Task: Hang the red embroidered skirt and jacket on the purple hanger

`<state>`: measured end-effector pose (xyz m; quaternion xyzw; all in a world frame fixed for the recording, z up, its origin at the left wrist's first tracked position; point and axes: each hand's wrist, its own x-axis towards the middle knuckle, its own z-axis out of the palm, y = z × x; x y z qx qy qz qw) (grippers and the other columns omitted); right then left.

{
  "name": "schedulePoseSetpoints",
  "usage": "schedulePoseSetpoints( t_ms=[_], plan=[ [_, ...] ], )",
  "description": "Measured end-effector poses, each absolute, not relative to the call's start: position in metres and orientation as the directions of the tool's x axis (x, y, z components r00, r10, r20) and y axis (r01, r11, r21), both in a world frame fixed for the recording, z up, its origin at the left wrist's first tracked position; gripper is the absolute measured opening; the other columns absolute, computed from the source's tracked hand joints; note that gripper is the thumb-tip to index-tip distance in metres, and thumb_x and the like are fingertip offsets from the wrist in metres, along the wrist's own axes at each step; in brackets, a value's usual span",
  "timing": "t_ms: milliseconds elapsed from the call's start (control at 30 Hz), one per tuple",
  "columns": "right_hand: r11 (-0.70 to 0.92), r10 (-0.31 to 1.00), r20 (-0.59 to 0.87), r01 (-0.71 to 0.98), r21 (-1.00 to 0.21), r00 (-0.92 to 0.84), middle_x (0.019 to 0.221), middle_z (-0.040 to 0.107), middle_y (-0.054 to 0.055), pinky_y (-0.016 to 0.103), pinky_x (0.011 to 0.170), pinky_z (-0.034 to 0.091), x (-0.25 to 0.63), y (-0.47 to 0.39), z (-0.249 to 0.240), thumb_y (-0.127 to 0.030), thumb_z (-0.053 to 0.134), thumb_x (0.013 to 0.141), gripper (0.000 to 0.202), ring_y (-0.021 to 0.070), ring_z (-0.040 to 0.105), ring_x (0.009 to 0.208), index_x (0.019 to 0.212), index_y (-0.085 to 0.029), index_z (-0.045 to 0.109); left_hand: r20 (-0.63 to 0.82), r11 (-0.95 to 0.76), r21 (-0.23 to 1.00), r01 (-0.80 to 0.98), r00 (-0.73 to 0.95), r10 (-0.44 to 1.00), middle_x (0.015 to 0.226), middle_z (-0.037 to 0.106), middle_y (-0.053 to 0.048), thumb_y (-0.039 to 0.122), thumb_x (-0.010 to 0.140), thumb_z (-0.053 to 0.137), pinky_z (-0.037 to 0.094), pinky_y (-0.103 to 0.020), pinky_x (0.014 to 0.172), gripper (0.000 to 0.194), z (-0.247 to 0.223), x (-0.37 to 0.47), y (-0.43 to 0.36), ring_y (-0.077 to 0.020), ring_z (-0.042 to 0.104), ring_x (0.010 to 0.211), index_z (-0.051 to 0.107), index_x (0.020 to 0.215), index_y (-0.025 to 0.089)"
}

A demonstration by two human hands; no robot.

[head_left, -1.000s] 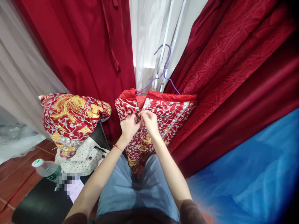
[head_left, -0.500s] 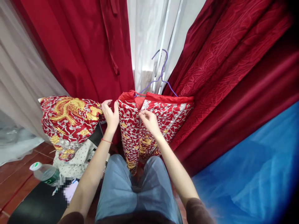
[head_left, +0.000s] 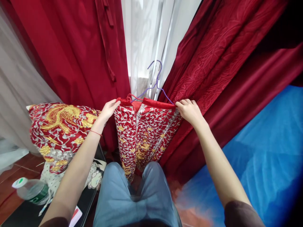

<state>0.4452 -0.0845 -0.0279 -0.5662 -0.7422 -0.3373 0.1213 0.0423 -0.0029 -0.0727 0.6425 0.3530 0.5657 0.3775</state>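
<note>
A red skirt [head_left: 151, 132] with silver and gold embroidery hangs in front of my knees, its plain red waistband at the top. Inside the waistband sits a purple wire hanger [head_left: 157, 82], hook upward. My left hand [head_left: 109, 109] pinches the waistband at its left end. At the right end, the fingers of my right hand [head_left: 188, 108] grip the band's corner. A front slit parts the cloth a little left of its middle. Left of my left hand lies a matching embroidered garment [head_left: 61, 123] with a gold dragon.
Red garments [head_left: 94, 56] hang behind on the left, and more red cloth [head_left: 196, 72] on the right. Blue tulle [head_left: 260, 157] spreads at the lower right. A water bottle [head_left: 33, 190] lies on a black surface [head_left: 88, 201] at lower left, near a white dotted cloth [head_left: 50, 176].
My right hand has moved from the slit's edge out to the waistband's right end. My left hand has closed on the left end. The view has shifted slightly.
</note>
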Motion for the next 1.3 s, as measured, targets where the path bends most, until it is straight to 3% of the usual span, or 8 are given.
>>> schedulePoseSetpoints(
  t_ms=[100,200,367,567,800,967,1167,1300],
  plan=[
    [0.186,0.728,0.586,0.925,0.33,-0.355,0.107,0.069,0.014,0.04,0.086,0.04,0.44,-0.087,-0.021,-0.02,0.04,0.097,0.027,0.0277,0.055,0.1,0.109,-0.018,0.065,0.641,-0.625,0.726,0.286,0.048,0.766,0.085,0.072,-0.004,0.058,0.087,0.06,0.049,-0.028,0.077,0.044,-0.066,0.038,-0.001,-0.0187,0.065,0.08,0.07,0.092,0.016],
    [0.222,0.685,0.635,0.932,0.285,-0.357,0.109,0.068,0.015,0.037,0.082,0.04,0.433,-0.09,-0.017,-0.017,0.039,0.097,0.028,0.026,0.056,0.095,0.109,-0.017,0.064,0.742,-0.649,0.563,0.512,0.033,0.67,0.077,0.067,-0.002,0.048,0.094,0.052,0.043,-0.026,0.07,0.036,-0.057,0.037,-0.004,-0.0167,0.059,0.071,0.069,0.09,0.017],
    [0.248,0.624,0.664,0.91,0.332,-0.412,0.092,0.066,0.011,0.032,0.074,0.038,0.42,-0.092,-0.017,-0.014,0.036,0.096,0.028,0.0214,0.053,0.078,0.099,-0.017,0.064,0.791,-0.639,0.377,0.67,0.127,0.599,0.065,0.06,-0.001,0.041,0.098,0.049,0.038,-0.027,0.069,0.032,-0.051,0.052,-0.018,-0.016,0.052,0.061,0.068,0.088,0.018],
    [0.267,0.452,0.773,0.894,0.36,-0.446,0.103,0.067,0.013,0.033,0.079,0.044,0.401,-0.097,-0.03,-0.013,0.034,0.099,0.03,0.0227,0.055,0.092,0.097,-0.018,0.064,0.787,-0.632,0.506,0.587,-0.016,0.616,0.062,0.053,0.002,0.044,0.099,0.049,0.034,-0.025,0.061,0.034,-0.059,0.071,-0.023,-0.0134,0.048,0.058,0.065,0.084,0.018],
    [0.132,0.535,0.79,0.953,0.272,-0.3,0.126,0.061,0.02,0.048,0.089,0.046,0.397,-0.079,-0.052,-0.014,0.045,0.093,0.024,0.031,0.054,0.111,0.107,-0.016,0.064,0.729,-0.597,0.668,0.444,-0.227,0.646,0.056,0.041,0.004,0.053,0.099,0.046,0.034,-0.024,0.059,0.045,-0.067,0.079,-0.013,-0.012,0.044,0.056,0.047,0.068,0.021],
    [0.167,0.496,0.832,0.968,0.187,-0.247,0.12,0.062,0.022,0.049,0.088,0.045,0.341,-0.069,-0.077,-0.02,0.044,0.096,0.03,0.0311,0.054,0.107,0.118,-0.014,0.063,0.719,-0.546,0.671,0.501,-0.258,0.646,0.056,0.04,0.005,0.049,0.101,0.043,0.032,-0.027,0.059,0.044,-0.074,0.083,-0.016,-0.0121,0.04,0.053,0.037,0.066,0.023],
    [0.385,0.335,0.823,0.864,0.325,-0.459,0.119,0.064,0.015,0.047,0.096,0.038,0.28,-0.066,-0.114,-0.02,0.049,0.096,0.028,0.0262,0.053,0.112,0.12,-0.022,0.063,0.734,-0.51,0.622,0.595,-0.214,0.645,0.058,0.045,0.003,0.048,0.103,0.036,0.034,-0.029,0.061,0.04,-0.082,0.076,-0.031,-0.0152,0.046,0.055,0.039,0.071,0.024],
    [0.41,0.238,0.807,0.809,0.421,-0.54,0.126,0.064,0.013,0.047,0.1,0.035,0.271,-0.062,-0.12,-0.02,0.053,0.096,0.024,0.0257,0.051,0.121,0.116,-0.026,0.065,0.72,-0.462,0.609,0.645,-0.203,0.664,0.059,0.047,0.002,0.052,0.103,0.032,0.034,-0.029,0.062,0.041,-0.084,0.076,-0.034,-0.0169,0.049,0.056,0.041,0.075,0.024]
  ],
)
